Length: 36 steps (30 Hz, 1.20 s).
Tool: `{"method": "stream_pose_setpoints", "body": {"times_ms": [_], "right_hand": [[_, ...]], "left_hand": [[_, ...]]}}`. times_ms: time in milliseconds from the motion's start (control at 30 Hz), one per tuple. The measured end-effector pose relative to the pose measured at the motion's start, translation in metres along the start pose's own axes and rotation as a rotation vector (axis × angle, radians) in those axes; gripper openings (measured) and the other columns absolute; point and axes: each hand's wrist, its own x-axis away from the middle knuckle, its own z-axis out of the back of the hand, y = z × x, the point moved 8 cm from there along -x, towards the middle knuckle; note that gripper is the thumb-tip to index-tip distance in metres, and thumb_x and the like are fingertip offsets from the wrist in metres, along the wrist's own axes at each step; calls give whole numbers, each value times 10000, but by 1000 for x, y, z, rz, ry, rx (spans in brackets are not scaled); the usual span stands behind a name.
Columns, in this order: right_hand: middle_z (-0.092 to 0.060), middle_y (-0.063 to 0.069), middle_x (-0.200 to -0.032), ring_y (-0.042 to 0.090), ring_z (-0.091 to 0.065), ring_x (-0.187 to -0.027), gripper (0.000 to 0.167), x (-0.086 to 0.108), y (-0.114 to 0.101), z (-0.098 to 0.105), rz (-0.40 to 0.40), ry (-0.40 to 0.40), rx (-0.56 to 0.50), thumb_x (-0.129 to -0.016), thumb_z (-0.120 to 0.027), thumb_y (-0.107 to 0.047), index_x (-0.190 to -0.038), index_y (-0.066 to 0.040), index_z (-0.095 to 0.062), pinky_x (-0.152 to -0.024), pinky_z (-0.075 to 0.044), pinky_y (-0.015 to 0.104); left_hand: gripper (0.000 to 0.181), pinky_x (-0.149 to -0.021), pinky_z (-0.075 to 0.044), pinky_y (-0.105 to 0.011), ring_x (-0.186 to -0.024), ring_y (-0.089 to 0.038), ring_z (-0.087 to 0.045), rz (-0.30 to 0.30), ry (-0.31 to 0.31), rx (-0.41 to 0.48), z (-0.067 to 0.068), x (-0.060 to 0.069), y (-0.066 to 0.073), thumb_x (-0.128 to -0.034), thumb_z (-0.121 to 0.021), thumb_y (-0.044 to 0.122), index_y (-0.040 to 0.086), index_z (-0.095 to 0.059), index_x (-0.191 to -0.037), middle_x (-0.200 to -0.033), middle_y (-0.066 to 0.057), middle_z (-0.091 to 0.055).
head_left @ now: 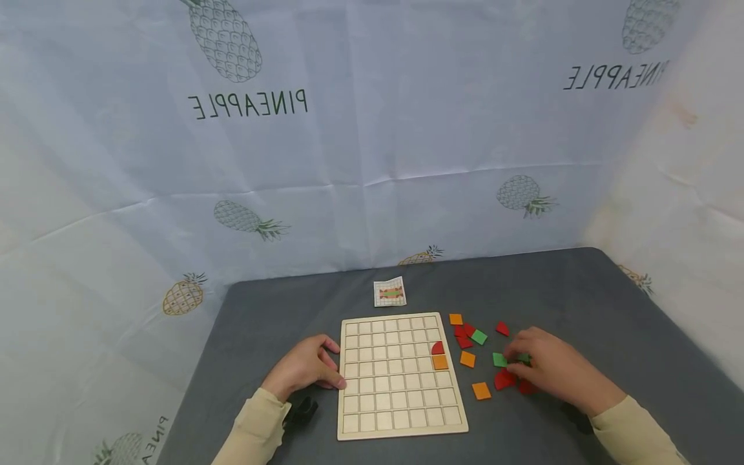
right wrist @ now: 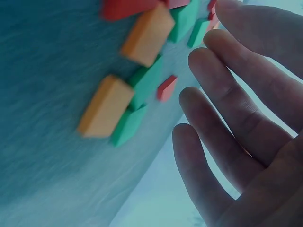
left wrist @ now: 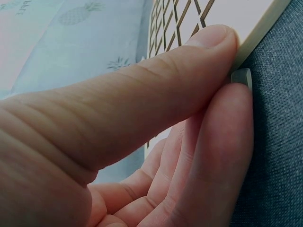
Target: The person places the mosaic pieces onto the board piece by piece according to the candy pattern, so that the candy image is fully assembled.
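My left hand (head_left: 305,365) is at the left side of a pale wooden grid board (head_left: 389,368), which lies flat. In the left wrist view, the thumb (left wrist: 189,61) presses the board's rim from above, and the index finger (left wrist: 222,142) curls against its edge. A red quarter-circle (head_left: 438,348) and an orange square (head_left: 440,362) sit in cells at the board's right side. Over the loose pieces hovers my right hand (head_left: 543,361), near a green square (head_left: 499,360) and a red piece (head_left: 504,380). Its fingers look extended in the right wrist view, and nothing shows in them.
Behind the board lies a small pattern card (head_left: 389,294). Between board and right hand are orange squares (head_left: 481,391), another green square (head_left: 479,337) and several red pieces (head_left: 464,341). A dark grey cloth (head_left: 279,310) covers the table, with a pineapple-print curtain (head_left: 372,129) around it.
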Motion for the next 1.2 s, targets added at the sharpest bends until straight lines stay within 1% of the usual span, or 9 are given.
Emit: {"method": "stream_pose_setpoints", "body": {"times_ms": [133, 300, 400, 500, 600, 767, 867, 1033, 1200], "right_hand": [[-636, -184, -934, -13, -513, -812, 125, 13, 9, 2, -11, 7, 5, -897, -897, -277, -957, -331, -801, -631, -498, 239], [-634, -207, -930, 12, -575, -851, 183, 25, 16, 5, -39, 4, 23, -865, -920, -271, -948, -361, -784, -675, -545, 263], [-635, -214, -940, 20, -600, -877, 197, 29, 17, 6, -37, 0, 21, -860, -924, -273, -952, -367, -777, -700, -567, 270], [-640, -229, -950, 12, -608, -894, 224, 32, 17, 7, -36, 17, 35, -847, -934, -280, -945, -390, -766, -717, -578, 266], [-651, -224, -967, 36, -623, -903, 236, 34, 17, 8, -34, 29, 52, -827, -950, -292, -939, -384, -764, -727, -591, 289], [-656, -208, -987, 71, -647, -923, 245, 37, 18, 4, -57, 13, 83, -807, -965, -302, -947, -366, -775, -760, -616, 314], [-650, -214, -992, 83, -648, -939, 262, 38, 16, 1, -38, 16, 88, -801, -970, -283, -956, -365, -774, -775, -622, 321], [-632, -228, -1008, 105, -639, -980, 288, 40, 12, -3, 4, 16, 72, -802, -968, -270, -972, -394, -771, -784, -620, 326], [-626, -222, -1013, 123, -637, -1000, 290, 41, 12, -6, -1, 3, 89, -799, -970, -273, -971, -401, -774, -786, -623, 331]], "left_hand": [[687, -669, -672, -395, -678, -239, -729, 4, 0, 5, -1, 1, 0, -672, -1012, -9, -16, -624, -1239, -874, -144, -669], [690, -674, -677, -399, -681, -238, -736, 8, -1, 7, -1, 1, 2, -677, -1007, -19, -21, -618, -1247, -877, -153, -664], [689, -671, -675, -397, -681, -238, -733, 10, 4, -1, -1, 0, 2, -673, -1011, -16, -16, -621, -1241, -878, -149, -663], [689, -666, -670, -396, -681, -241, -727, 9, 7, -8, -1, 0, 1, -668, -1014, -12, -14, -624, -1236, -876, -143, -667], [689, -665, -669, -397, -683, -243, -724, 7, 6, -8, 0, 0, 0, -670, -1013, -8, -15, -625, -1239, -876, -140, -672], [687, -662, -668, -396, -679, -241, -725, -2, 2, -6, 0, 0, 0, -675, -1014, 2, -11, -624, -1241, -870, -140, -671], [684, -661, -668, -396, -675, -235, -728, -7, -1, -3, -1, 0, 1, -675, -1012, -3, -14, -622, -1237, -864, -139, -670], [682, -662, -670, -394, -674, -232, -727, -5, 0, -1, -1, -1, 0, -670, -1010, -13, -17, -622, -1232, -863, -138, -672], [688, -660, -669, -386, -676, -231, -725, -2, 1, -1, -2, -1, 0, -663, -1014, -13, -16, -624, -1231, -863, -137, -673]]}}
